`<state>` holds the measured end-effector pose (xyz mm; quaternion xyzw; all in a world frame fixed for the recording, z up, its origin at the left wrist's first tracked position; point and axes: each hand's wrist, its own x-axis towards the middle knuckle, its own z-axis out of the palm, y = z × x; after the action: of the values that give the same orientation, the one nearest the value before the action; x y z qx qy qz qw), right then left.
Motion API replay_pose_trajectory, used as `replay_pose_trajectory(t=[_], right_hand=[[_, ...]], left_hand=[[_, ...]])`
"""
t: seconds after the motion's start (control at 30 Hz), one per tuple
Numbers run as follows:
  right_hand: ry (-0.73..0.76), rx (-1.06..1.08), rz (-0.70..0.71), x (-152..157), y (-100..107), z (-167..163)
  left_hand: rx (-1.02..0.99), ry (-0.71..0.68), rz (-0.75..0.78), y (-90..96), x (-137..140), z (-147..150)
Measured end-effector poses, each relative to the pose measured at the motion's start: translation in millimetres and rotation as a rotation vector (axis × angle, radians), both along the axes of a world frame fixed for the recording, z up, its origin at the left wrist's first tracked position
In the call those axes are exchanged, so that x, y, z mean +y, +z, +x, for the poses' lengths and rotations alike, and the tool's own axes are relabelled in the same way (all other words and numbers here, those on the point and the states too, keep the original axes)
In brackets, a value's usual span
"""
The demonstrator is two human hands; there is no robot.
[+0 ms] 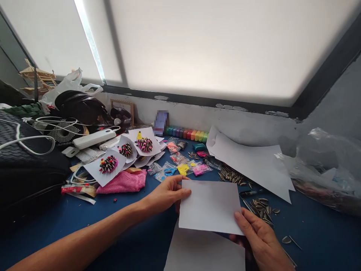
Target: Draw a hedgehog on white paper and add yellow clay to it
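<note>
White paper (210,207) hung above the blue surface (327,235), partly covering another sheet (203,252); I had the left fingers (183,194) pinched on its upper left edge and the right fingers (242,223) clasping its lower right corner.

There are two hands (169,192) and three seed figures (108,164) (plainly showing).

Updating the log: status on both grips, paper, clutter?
Left grip, right grip: holding opposite edges of upper sheet. Lower sheet partly hidden behind it. Striped seeds near right grip, not blocking.
</note>
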<state>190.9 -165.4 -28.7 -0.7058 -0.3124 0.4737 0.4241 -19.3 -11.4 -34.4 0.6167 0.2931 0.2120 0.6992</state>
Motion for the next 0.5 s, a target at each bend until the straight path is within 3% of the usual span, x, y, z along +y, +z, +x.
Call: replay_pose_trajectory(t=[0.07,0.2,0.5], right_hand=[[0.001,-0.061,-0.038,-0.4,1.0,-0.4],[0.078,-0.135,0.03,0.2,-0.4,3.2],[0.07,0.008,-0.005,8.4,-17.2,20.0]], left_hand=[[0.004,0.037,0.025,-1.6,8.3,-2.7],[0.039,0.094,0.068,0.7,26.7,-19.2],[0.115,-0.069,0.132,5.8,16.0,-15.6]])
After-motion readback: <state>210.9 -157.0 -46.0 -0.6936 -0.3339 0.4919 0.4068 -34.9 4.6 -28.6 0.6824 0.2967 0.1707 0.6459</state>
